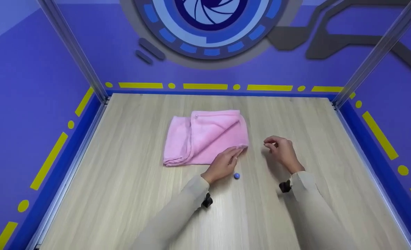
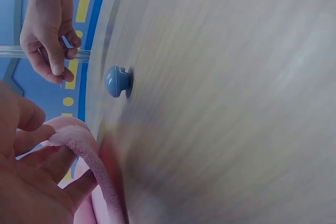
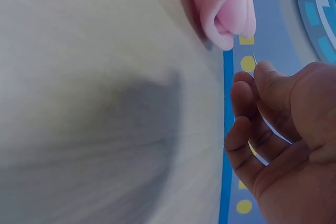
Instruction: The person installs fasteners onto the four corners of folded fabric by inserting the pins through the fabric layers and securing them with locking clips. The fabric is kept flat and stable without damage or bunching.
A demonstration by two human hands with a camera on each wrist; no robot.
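A folded pink fleece cloth (image 1: 216, 135) lies on the table, one layer turned back diagonally. My left hand (image 1: 223, 165) grips its near right corner; in the left wrist view the fingers hold the cloth's edge (image 2: 92, 156), some tucked behind it. Just right of that hand sits a small blue mushroom-shaped knob (image 2: 118, 81), apart from the cloth. Off to the right, my right hand (image 1: 282, 151) is raised above the table. Its thumb and index finger pinch a thin metal pin (image 3: 254, 56), whose tip sticks out; the rest is hidden by the fingers.
The wood-grain table (image 1: 139, 208) has blue walls with yellow markings on its left, right and far sides. Metal posts (image 1: 70, 45) stand at the back corners. A tiny pale spot (image 1: 196, 116) shows on the cloth's upper part. Each wrist wears a black device (image 1: 284, 186).
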